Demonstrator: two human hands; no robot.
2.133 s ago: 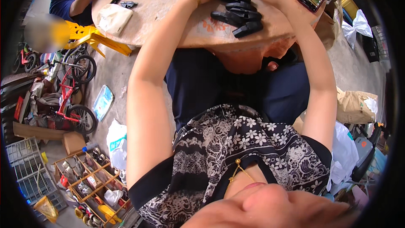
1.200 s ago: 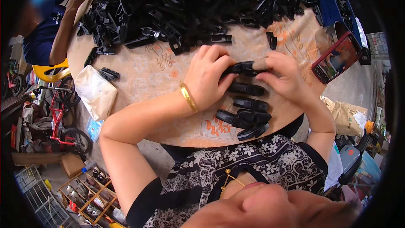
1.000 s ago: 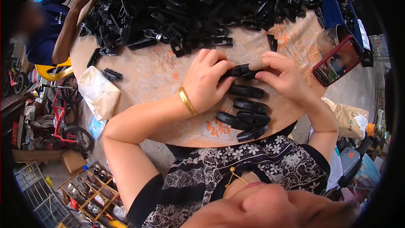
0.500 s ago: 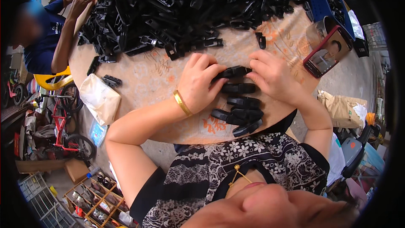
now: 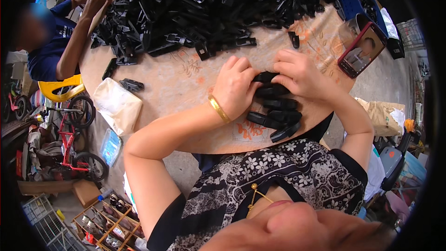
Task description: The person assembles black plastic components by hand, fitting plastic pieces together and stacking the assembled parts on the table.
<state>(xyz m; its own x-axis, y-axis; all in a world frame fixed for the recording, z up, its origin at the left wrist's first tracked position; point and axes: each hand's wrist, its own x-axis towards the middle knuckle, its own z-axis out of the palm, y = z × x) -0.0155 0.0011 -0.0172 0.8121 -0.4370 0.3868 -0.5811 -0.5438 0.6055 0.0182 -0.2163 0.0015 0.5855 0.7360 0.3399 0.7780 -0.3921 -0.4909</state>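
Yellow plastic forms the chair [image 5: 62, 96] at far left, below a co-worker [image 5: 44, 62]. Rightward, a pale bag [image 5: 116, 104] lies on the table [image 5: 162, 76], then a pile [image 5: 195, 11] of black parts spreads behind. The left hand [image 5: 237, 86] pinches one end of a black part [image 5: 266, 77]; the right hand [image 5: 298, 74] seems to grip the other, though fingers hide much. Loose parts [image 5: 281, 104] cluster just nearer the person. Farthest right, a phone [image 5: 362, 50] leans, tilted.
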